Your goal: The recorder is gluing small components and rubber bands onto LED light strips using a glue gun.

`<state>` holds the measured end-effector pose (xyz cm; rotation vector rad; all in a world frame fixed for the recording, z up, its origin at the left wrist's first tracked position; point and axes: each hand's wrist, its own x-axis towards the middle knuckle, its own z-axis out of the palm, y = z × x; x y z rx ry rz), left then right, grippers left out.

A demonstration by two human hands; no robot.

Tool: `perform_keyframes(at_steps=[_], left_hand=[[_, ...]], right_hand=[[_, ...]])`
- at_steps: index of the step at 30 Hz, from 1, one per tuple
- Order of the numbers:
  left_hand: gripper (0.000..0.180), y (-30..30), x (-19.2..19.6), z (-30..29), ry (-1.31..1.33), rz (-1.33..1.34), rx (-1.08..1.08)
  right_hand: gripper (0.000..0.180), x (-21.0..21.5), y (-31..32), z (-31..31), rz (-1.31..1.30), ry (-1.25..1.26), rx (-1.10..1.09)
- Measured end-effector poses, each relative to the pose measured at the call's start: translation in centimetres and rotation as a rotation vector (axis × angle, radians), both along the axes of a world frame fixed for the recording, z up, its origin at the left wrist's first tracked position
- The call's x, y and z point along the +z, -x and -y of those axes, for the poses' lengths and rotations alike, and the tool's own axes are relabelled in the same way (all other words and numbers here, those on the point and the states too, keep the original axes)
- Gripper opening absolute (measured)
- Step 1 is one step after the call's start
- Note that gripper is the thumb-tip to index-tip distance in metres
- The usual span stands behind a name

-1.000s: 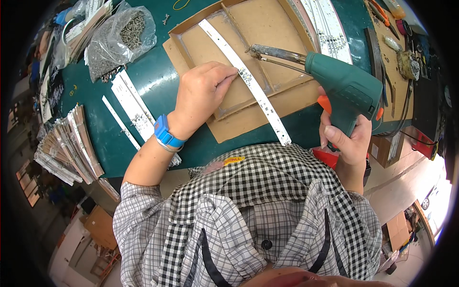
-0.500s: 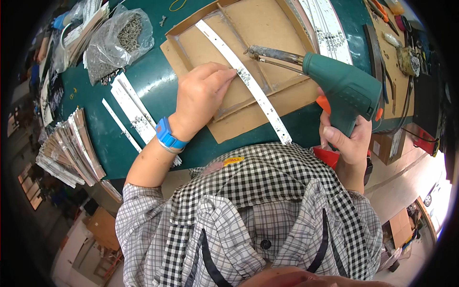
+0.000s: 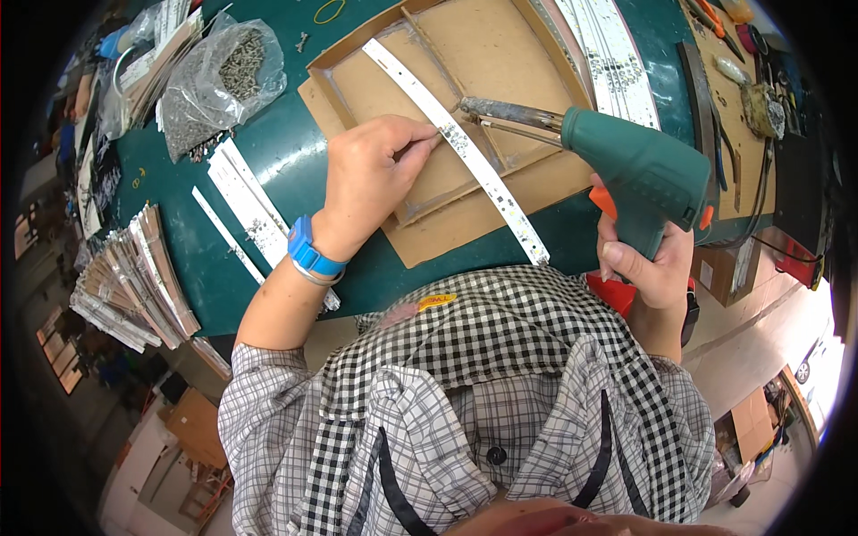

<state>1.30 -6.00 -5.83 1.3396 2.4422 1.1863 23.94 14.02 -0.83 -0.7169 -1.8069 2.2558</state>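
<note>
A long white circuit board strip (image 3: pixel 492 184) with small dark and metallic parts lies slantwise across a shallow cardboard tray (image 3: pixel 536 182), its lower end close to my apron. My left hand (image 3: pixel 375 170) is closed in a pinch at the strip's left edge; anything smaller between the fingertips is hidden. In my right hand (image 3: pixel 652 268) is a green soldering gun (image 3: pixel 639 165) with an orange trigger. Its sooty metal tip points left, just right of the strip near my left fingertips; whether it touches the strip I cannot tell.
On the green table (image 3: pixel 304 165), left, are a clear plastic bag (image 3: pixel 219 85) of small metal parts, loose white strips (image 3: pixel 255 205) and a fanned strip stack (image 3: pixel 138 277). More strips (image 3: pixel 617 67) lie at the back right, near hand tools and a dark cable (image 3: pixel 755 201).
The soldering gun has shifted slightly left. My left hand has moved a little left, and the strip has turned slightly, its near end going right.
</note>
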Motion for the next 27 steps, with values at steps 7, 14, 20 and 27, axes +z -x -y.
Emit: perform_keyframes(at_steps=[7,14,20,27], left_hand=[[0.011,0.2,-1.2,0.2,-0.063,-0.168,-0.074],[0.012,0.3,-1.2,0.3,-0.015,-0.221,-0.111],[0.013,0.0,-1.3,0.2,-0.069,-0.263,-0.095],[0.014,0.0,-1.5,0.3,-0.105,-0.206,-0.079]], right_hand=[[0.062,-0.1,0.0,0.0,0.023,0.011,0.029],[0.046,0.3,0.4,0.4,0.064,0.024,0.022],[0.044,0.3,0.5,0.3,0.101,-0.006,0.031],[0.043,0.2,0.6,0.1,0.099,-0.004,0.049]])
